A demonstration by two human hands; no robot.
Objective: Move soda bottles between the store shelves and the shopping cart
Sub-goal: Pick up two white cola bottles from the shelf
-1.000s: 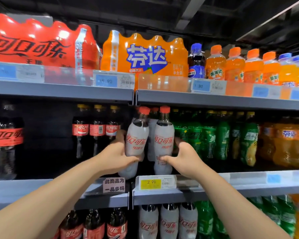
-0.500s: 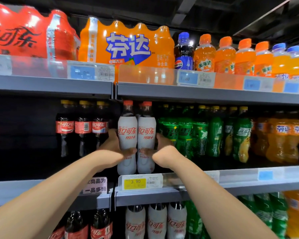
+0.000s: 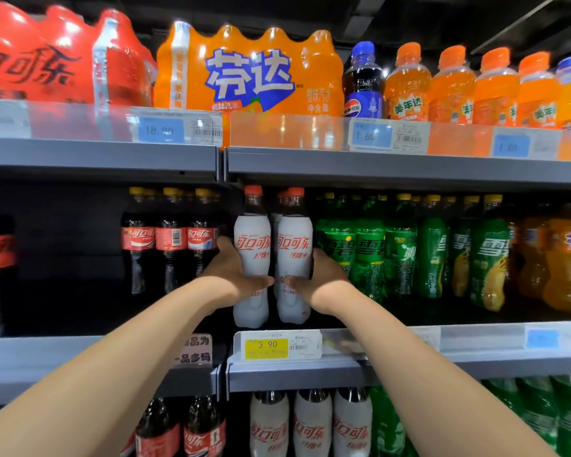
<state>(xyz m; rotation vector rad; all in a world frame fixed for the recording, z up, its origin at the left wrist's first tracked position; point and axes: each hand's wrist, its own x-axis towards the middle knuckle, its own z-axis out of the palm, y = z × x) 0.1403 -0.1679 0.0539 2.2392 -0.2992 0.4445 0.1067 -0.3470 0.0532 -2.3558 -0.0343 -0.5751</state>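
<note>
Two white-labelled cola bottles with red caps stand upright side by side at the front of the middle shelf (image 3: 360, 367). My left hand (image 3: 234, 275) grips the left white bottle (image 3: 252, 239) around its lower half. My right hand (image 3: 320, 278) grips the right white bottle (image 3: 294, 239) the same way. A third red-capped bottle stands partly hidden behind them. The shopping cart is out of view.
Dark cola bottles (image 3: 170, 239) stand to the left, green soda bottles (image 3: 399, 252) and orange ones (image 3: 567, 255) to the right. The top shelf holds red and orange multipacks (image 3: 251, 74) and small bottles. A yellow price tag (image 3: 267, 347) sits below the white bottles.
Both bottles went from tilted apart to upright and close together, and moved deeper onto the shelf. My hands stayed on them and the camera came closer.
</note>
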